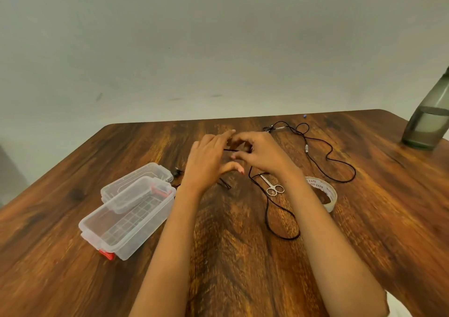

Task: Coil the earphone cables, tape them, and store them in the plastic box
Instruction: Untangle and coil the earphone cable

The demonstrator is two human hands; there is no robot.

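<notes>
Step in hand, by judgement: coiling the first thin black earphone cable (pixel 230 150); taping and storing not yet done. Left hand (pixel 209 161): raised over the brown wood-grain table (pixel 73 256), fingers fairly straight, thumb spread. A taut run of cable meets its fingers; whether it wraps them cannot be told. Right hand (pixel 262 154): fingers curled, pinching that run just beside the left fingertips; slack drops from it and loops on the table by the right forearm. Second black earphone cable (pixel 306 148): loose, beyond the right hand. Small steel scissors (pixel 273 186), clear tape roll (pixel 323 193): near the right forearm. Clear plastic box with red latches (pixel 128 219): open, left of the left forearm, clear lid (pixel 136 180) resting on its far end. Next move likely calls for drawing the slack round evenly, without tangles.
</notes>
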